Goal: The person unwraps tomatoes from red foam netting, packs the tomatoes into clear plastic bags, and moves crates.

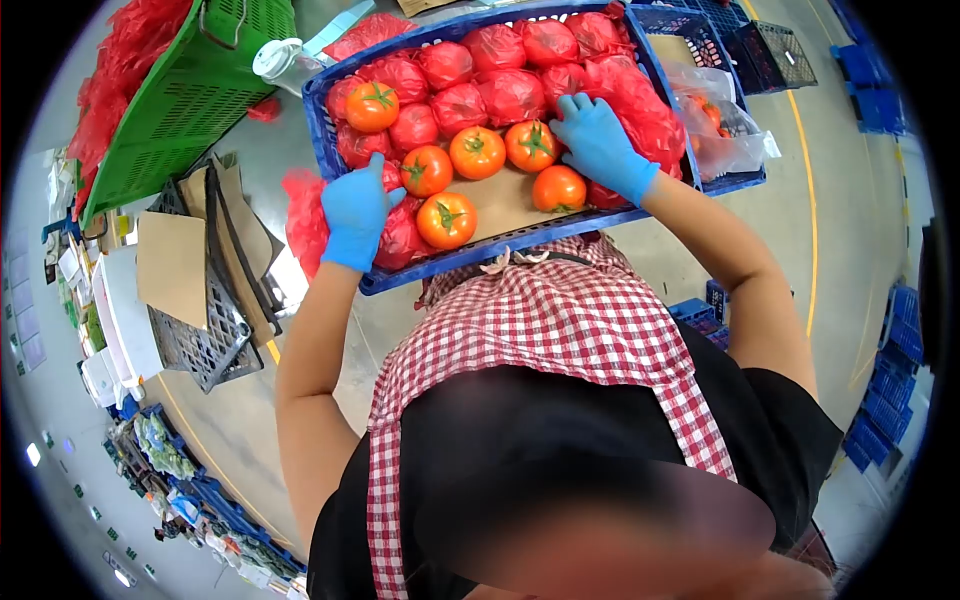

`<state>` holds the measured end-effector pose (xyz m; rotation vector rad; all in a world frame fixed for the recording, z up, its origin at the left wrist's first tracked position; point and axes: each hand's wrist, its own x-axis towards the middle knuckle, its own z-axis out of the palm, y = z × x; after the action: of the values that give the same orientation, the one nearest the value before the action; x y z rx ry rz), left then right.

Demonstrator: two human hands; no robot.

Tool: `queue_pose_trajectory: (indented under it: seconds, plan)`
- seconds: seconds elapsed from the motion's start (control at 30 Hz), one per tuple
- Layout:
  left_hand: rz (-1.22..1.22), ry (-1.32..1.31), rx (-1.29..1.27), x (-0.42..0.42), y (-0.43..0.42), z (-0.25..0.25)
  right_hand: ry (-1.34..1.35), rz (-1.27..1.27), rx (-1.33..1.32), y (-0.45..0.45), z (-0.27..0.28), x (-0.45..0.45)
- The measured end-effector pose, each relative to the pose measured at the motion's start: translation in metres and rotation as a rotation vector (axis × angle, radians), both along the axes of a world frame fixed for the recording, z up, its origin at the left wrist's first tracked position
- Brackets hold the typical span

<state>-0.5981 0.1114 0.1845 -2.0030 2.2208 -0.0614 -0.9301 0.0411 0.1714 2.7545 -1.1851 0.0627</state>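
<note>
A blue crate (pixel 480 247) stands in front of me, lined with brown cardboard (pixel 505 205). Red plastic-wrapped tomatoes (pixel 512 97) fill most of it. Several bare orange-red tomatoes with green stems (pixel 477 153) sit among them and near the front edge. My left hand (pixel 357 213), in a blue glove, lies over the crate's left side by wrapped tomatoes. Its thumb and forefinger are apart; the other fingers are partly hidden. My right hand (pixel 607 148), also blue-gloved, rests with fingers spread on wrapped tomatoes, just right of a bare tomato (pixel 531 146).
At upper left, a green crate (pixel 190 100) holds red plastic wraps (pixel 120 70). A lidded clear bottle (pixel 288 62) stands behind the blue crate. Another blue crate on the right holds a clear bag of tomatoes (pixel 715 125). Cardboard (pixel 180 262) and a black crate (pixel 205 345) are at left.
</note>
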Motion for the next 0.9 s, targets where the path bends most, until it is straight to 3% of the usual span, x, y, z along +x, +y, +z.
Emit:
queue_pose_trajectory:
  seconds: [0.13, 0.17, 0.2, 0.27, 0.33, 0.4, 0.43, 0.47, 0.5, 0.6, 0.63, 0.7, 0.77, 0.87, 0.9]
  plan:
    - [-0.24, 0.253, -0.11, 0.019, 0.002, -0.006, -0.116, 0.073, -0.054, -0.013, -0.008, -0.012]
    - [-0.173, 0.259, -0.072, 0.016, 0.004, -0.008, -0.129, 0.042, -0.132, -0.019, -0.017, -0.017]
    - [-0.131, 0.306, -0.109, 0.014, 0.002, -0.006, -0.265, -0.174, -0.05, -0.029, -0.021, -0.025]
    - [-0.047, 0.393, -0.184, 0.013, -0.004, -0.004, -0.884, -0.561, 0.132, -0.052, -0.025, -0.062]
    - [-0.026, 0.7, -0.315, 0.036, -0.021, -0.022, -1.238, -0.824, 0.547, -0.085, -0.016, -0.123]
    - [0.059, 1.134, -0.355, 0.062, -0.037, -0.03, -1.483, -0.537, 0.41, -0.073, 0.021, -0.13]
    - [0.24, 1.293, -0.257, 0.078, -0.039, -0.024, -1.429, -0.447, 0.437, -0.066, 0.034, -0.129]
    - [0.426, 1.442, -0.151, 0.086, -0.038, -0.012, -1.175, -0.409, 0.424, -0.052, 0.039, -0.121]
    - [0.468, 1.764, -0.105, 0.077, -0.029, 0.013, -0.924, -0.369, 0.407, -0.034, 0.043, -0.109]
    - [0.295, 1.513, -0.008, 0.062, -0.007, 0.065, -0.074, -0.171, 0.433, 0.023, 0.071, -0.05]
    - [0.316, 1.298, 0.106, 0.042, 0.002, 0.08, -0.079, -0.141, 0.399, 0.03, 0.058, -0.043]
    - [-0.077, 0.704, 0.157, 0.037, 0.023, 0.062, -0.039, -0.062, 0.292, 0.039, 0.033, -0.035]
    - [-0.202, 0.212, 0.23, 0.015, 0.045, 0.049, 0.023, 0.029, 0.292, 0.04, 0.024, -0.028]
    - [-0.283, 0.153, 0.189, -0.002, 0.052, 0.032, -0.02, 0.14, 0.215, 0.032, 0.006, -0.029]
    - [-0.273, 0.239, 0.162, 0.001, 0.052, 0.026, -0.055, 0.136, 0.199, 0.026, 0.001, -0.03]
